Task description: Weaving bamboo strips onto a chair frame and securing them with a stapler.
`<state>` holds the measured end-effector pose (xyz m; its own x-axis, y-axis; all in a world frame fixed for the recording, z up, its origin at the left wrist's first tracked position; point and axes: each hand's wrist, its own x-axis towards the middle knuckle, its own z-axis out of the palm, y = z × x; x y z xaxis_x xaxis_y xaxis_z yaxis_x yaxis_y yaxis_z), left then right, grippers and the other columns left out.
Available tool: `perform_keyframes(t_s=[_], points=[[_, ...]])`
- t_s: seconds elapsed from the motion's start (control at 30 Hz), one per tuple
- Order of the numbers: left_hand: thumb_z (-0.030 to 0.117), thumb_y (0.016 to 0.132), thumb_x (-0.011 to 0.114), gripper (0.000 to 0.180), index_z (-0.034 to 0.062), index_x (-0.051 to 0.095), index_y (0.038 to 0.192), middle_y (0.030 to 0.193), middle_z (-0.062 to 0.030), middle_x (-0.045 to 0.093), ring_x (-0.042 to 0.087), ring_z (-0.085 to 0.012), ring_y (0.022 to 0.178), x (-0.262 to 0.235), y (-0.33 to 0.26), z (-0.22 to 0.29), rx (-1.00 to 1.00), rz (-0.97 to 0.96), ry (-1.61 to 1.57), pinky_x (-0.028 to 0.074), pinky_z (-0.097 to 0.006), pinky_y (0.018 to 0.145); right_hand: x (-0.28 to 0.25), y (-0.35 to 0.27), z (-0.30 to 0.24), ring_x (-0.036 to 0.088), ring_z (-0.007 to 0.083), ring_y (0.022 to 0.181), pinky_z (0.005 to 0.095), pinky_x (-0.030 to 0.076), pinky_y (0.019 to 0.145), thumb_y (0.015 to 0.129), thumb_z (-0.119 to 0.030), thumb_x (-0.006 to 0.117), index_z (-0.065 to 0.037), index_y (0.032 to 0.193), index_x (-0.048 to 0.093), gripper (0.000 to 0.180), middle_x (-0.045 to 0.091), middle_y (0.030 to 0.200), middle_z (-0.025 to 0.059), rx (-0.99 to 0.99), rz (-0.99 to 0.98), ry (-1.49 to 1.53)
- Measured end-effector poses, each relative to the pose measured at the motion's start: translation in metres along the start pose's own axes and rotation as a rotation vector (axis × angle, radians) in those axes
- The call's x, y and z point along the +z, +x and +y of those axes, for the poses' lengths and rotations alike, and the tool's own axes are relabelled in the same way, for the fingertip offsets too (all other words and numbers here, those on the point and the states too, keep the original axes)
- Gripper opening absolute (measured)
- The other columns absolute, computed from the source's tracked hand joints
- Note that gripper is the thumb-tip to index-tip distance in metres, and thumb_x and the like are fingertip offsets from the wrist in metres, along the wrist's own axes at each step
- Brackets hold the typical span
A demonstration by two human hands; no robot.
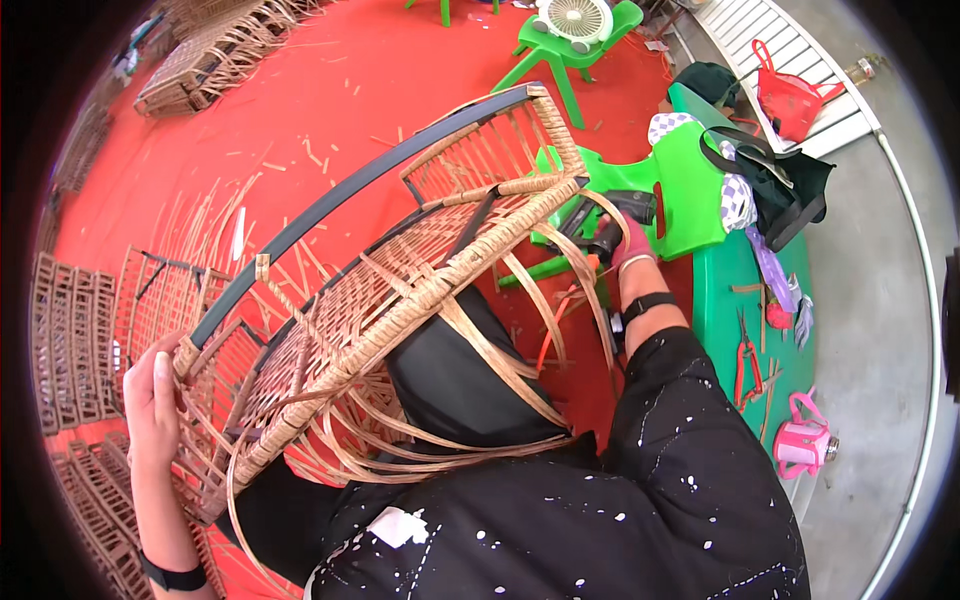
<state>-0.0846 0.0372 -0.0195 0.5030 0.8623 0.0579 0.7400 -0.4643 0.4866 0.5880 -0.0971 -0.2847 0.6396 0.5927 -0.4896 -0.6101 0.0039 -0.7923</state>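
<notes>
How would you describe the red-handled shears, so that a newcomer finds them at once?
Find the green table on the right. On its top, beside thin tan strips, lie the shears. Unlike those strips, they have two red handles.

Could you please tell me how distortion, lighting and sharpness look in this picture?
Head view: the white pipe bows near the right rim, and dark corners surround the round image; head view: light is bright and mostly even, the woven frame looks fairly sharp, the wicker pieces at far left softer.
</notes>
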Motion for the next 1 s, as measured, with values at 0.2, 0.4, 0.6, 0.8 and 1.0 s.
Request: perform_keyframes(t_s=[0.2,0.4,0.6,0.8,1.0], points=[[0.041,0.105,0.031,0.055,-0.0017,0.066,0.107,0.083,-0.0054,0.06,0.054,-0.0091,0.069,0.007,-0.004,-0.013,-0.162,0.108,-0.424,0.044,-0.023,0.066,-0.017,0.031,-0.04,0.054,0.0192,0.071,0.0322,0.042,0.062,0.083,-0.034,0.068,-0.012,0.086,0.061,0.023,0.06,0.081,0.0072,-0.242,0.177,-0.439],[0.04,0.105,0.037,0.052,-0.0026,0.066,0.109,0.081,-0.0029,0.059,0.05,-0.0055,0.06,0.023,-0.002,0.029,-0.206,0.073,-0.39,0.04,-0.023,0.056,0.047,-0.08,-0.086,0.064,0.0241,0.101,0.0336,0.048,0.089,0.083,-0.027,0.065,0.0,0.116,0.064,0.043,0.067,0.11,0.015,-0.518,0.097,-0.72],[0.026,0.103,0.047,0.037,-0.0004,0.058,0.127,0.122,-0.0113,0.062,0.055,-0.0182,0.118,0.032,-0.007,0.011,0.016,0.139,-0.273,0.04,-0.031,0.103,-0.011,-0.164,-0.166,0.065,0.0349,0.079,0.0451,0.05,0.071,0.084,-0.044,0.057,-0.008,0.087,0.071,0.039,0.067,0.085,0.02,-0.845,0.495,-1.965],[0.022,0.101,0.051,0.034,-0.0017,0.059,0.125,0.107,-0.013,0.068,0.063,-0.0174,0.101,0.037,0.003,0.011,0.037,0.072,-0.066,0.047,-0.032,0.091,-0.134,-0.241,-0.239,0.064,0.0261,0.097,0.0405,0.049,0.085,0.067,-0.069,0.071,-0.007,0.113,0.068,0.077,0.069,0.106,0.0114,0.263,0.349,-2.114],[0.023,0.102,0.049,0.035,-0.0063,0.061,0.117,0.09,-0.0097,0.067,0.054,-0.0126,0.073,0.028,0.01,-0.013,0.146,0.159,-0.031,0.046,-0.029,0.069,-0.114,-0.287,-0.191,0.063,0.0317,0.101,0.0453,0.047,0.091,0.068,-0.068,0.07,-0.003,0.114,0.066,0.079,0.067,0.111,0.0151,0.643,0.204,-2.055]])
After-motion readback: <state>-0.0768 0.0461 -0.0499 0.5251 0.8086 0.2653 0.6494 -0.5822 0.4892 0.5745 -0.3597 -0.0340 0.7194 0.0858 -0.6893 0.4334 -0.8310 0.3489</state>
